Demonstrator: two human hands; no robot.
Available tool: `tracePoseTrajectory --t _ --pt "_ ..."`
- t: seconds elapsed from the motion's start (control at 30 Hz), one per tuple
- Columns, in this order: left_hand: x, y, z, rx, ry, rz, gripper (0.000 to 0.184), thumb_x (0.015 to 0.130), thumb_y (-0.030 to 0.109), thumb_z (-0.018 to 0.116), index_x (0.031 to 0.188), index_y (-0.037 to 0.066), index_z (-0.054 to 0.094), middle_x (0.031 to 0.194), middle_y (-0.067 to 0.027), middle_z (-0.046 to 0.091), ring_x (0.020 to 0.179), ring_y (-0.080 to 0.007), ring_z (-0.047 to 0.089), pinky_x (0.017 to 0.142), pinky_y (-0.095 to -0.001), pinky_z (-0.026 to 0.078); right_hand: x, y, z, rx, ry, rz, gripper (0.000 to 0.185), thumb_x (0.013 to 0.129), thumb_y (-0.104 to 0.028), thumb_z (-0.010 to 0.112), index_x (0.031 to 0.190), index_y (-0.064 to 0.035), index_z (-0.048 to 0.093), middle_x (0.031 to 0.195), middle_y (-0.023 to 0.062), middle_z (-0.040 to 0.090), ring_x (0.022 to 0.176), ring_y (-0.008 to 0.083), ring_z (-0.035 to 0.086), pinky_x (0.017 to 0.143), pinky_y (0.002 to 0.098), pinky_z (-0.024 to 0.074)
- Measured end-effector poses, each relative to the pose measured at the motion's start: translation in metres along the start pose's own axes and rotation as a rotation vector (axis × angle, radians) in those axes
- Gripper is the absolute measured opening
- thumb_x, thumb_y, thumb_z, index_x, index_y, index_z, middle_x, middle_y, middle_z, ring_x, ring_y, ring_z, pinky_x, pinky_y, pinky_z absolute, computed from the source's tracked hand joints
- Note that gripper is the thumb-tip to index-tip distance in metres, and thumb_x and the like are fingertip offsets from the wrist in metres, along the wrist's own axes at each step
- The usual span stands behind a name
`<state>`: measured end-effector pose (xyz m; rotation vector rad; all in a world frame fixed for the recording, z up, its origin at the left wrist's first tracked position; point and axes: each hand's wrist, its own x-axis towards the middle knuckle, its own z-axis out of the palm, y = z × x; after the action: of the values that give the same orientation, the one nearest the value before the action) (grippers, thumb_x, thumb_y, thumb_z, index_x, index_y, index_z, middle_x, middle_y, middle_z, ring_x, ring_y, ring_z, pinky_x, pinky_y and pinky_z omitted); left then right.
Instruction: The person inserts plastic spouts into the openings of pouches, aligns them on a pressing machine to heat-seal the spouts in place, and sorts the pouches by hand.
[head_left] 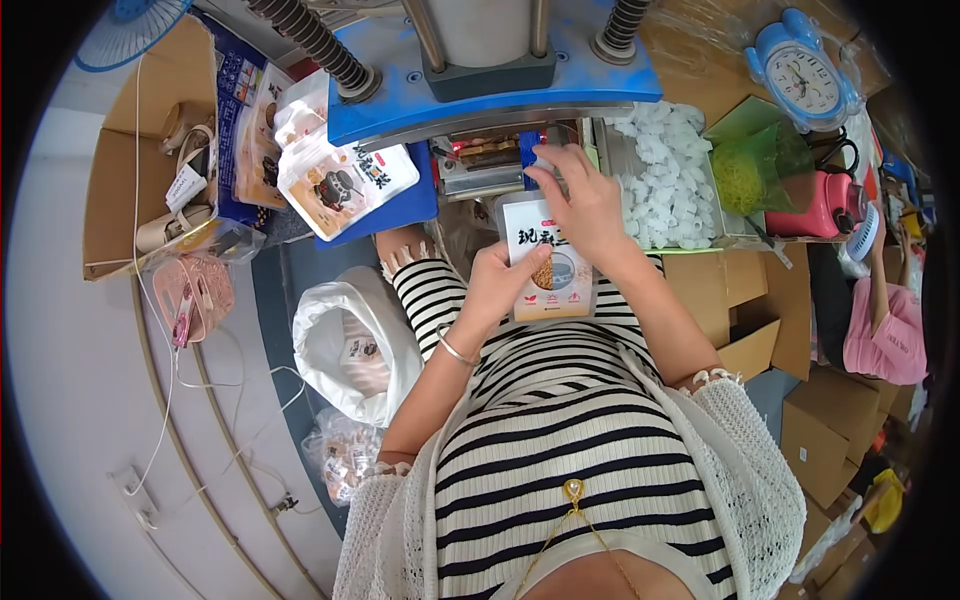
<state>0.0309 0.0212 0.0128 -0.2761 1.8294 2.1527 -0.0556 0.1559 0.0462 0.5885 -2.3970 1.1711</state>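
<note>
My left hand grips a printed pouch by its left edge, thumb over the front. The pouch has dark characters, a bowl picture and an orange lower band, and it stands upright before my striped clothes. My right hand is bent over the pouch's top right corner, its thumb and fingertips pinched together. Whatever lies between those fingertips is too small to make out. Just beyond the hands sits the metal fixture beneath a blue press. Similar pouches lie stacked to the left.
On the right, a tray holds many small white plastic pieces, beside a green container and a blue alarm clock. A white sack with pouches stands at lower left. Cardboard boxes and another person are at far right.
</note>
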Motion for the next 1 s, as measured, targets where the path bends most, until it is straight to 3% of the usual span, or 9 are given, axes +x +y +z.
tracePoseTrajectory --t 0.13,0.23,0.4,0.5,0.53,0.63,0.8,0.9,1.0 --pt "0.002 0.0 -0.001 -0.317 0.016 -0.089 0.024 0.092 0.02 0.063 0.099 -0.002 0.066 0.09 -0.0036 0.067 0.076 -0.006 0.059 0.068 -0.0227 0.048 -0.005 -0.001 0.006 -0.011 0.095 -0.139 0.022 0.081 -0.006 0.068 0.102 -0.0046 0.061 0.09 0.0073 0.064 0.065 0.0186 0.06 0.055 0.0282 0.048" --pt "0.007 -0.002 -0.009 -0.262 0.085 -0.088 0.023 0.093 0.019 0.062 0.1 -0.002 0.066 0.09 -0.0041 0.067 0.075 -0.0065 0.059 0.068 -0.0226 0.048 -0.001 -0.011 -0.008 0.272 -0.033 0.255 0.019 0.083 -0.007 0.067 0.102 -0.004 0.062 0.087 0.0056 0.063 0.065 0.0137 0.057 0.054 0.0246 0.0446" --pt "0.004 -0.004 -0.003 -0.238 0.118 -0.018 0.023 0.093 0.02 0.061 0.099 -0.002 0.065 0.087 -0.003 0.067 0.073 -0.006 0.058 0.066 -0.0224 0.048 0.002 0.001 -0.017 0.187 -0.255 0.127 0.019 0.085 -0.007 0.066 0.103 -0.0037 0.062 0.084 0.0038 0.061 0.065 0.0088 0.052 0.055 0.0223 0.0423" --pt "0.007 -0.009 -0.005 -0.201 0.094 -0.011 0.023 0.093 0.02 0.062 0.097 -0.002 0.066 0.085 -0.0019 0.066 0.072 -0.0047 0.056 0.065 -0.0212 0.047 -0.007 0.005 -0.002 0.489 -0.333 0.387 0.018 0.086 -0.014 0.066 0.099 -0.0027 0.061 0.078 0.0065 0.061 0.068 0.0138 0.057 0.063 0.0275 0.0469" --pt "0.006 -0.006 -0.003 -0.199 0.094 -0.005 0.023 0.093 0.02 0.062 0.097 -0.002 0.066 0.085 -0.0019 0.066 0.072 -0.0047 0.056 0.065 -0.0212 0.047 -0.006 0.004 0.001 0.491 -0.331 0.381 0.018 0.086 -0.014 0.066 0.099 -0.0027 0.061 0.078 0.0065 0.061 0.068 0.0138 0.057 0.063 0.0275 0.0469" --pt "-0.004 0.001 0.009 -0.187 -0.106 -0.054 0.021 0.092 0.02 0.063 0.092 -0.001 0.066 0.079 0.0016 0.062 0.066 -0.0026 0.05 0.06 -0.0202 0.044 -0.01 -0.002 0.005 0.455 -0.151 0.48 0.018 0.085 -0.014 0.067 0.098 -0.0028 0.061 0.078 0.0051 0.061 0.067 0.0131 0.056 0.062 0.0264 0.0462" --pt "0.012 -0.02 -0.009 -0.088 0.133 0.056 0.021 0.091 0.02 0.065 0.09 -0.001 0.066 0.075 0.0035 0.06 0.064 -0.0019 0.048 0.057 -0.0198 0.041 0.002 -0.002 -0.012 0.547 -0.165 0.446 0.019 0.086 -0.01 0.066 0.104 -0.0034 0.062 0.087 0.0018 0.059 0.075 0.0067 0.052 0.065 0.0225 0.0435" --pt "0.007 -0.008 -0.006 -0.095 0.159 0.101 0.022 0.09 0.021 0.066 0.088 -0.001 0.066 0.073 0.004 0.06 0.063 -0.0018 0.048 0.054 -0.0199 0.04 0.007 -0.004 -0.025 0.236 -0.299 0.109 0.019 0.087 -0.01 0.066 0.104 -0.0036 0.062 0.087 0.0017 0.059 0.076 0.0072 0.053 0.067 0.0235 0.0443" --pt "0.011 -0.024 -0.011 -0.019 0.187 0.071 0.022 0.09 0.021 0.067 0.089 -0.001 0.067 0.076 0.0027 0.062 0.065 -0.0019 0.05 0.056 -0.0197 0.042 -0.001 0.002 -0.013 0.34 -0.336 0.229 0.02 0.086 -0.01 0.066 0.104 -0.0034 0.061 0.088 0.0024 0.06 0.078 0.0087 0.054 0.069 0.0246 0.0451"
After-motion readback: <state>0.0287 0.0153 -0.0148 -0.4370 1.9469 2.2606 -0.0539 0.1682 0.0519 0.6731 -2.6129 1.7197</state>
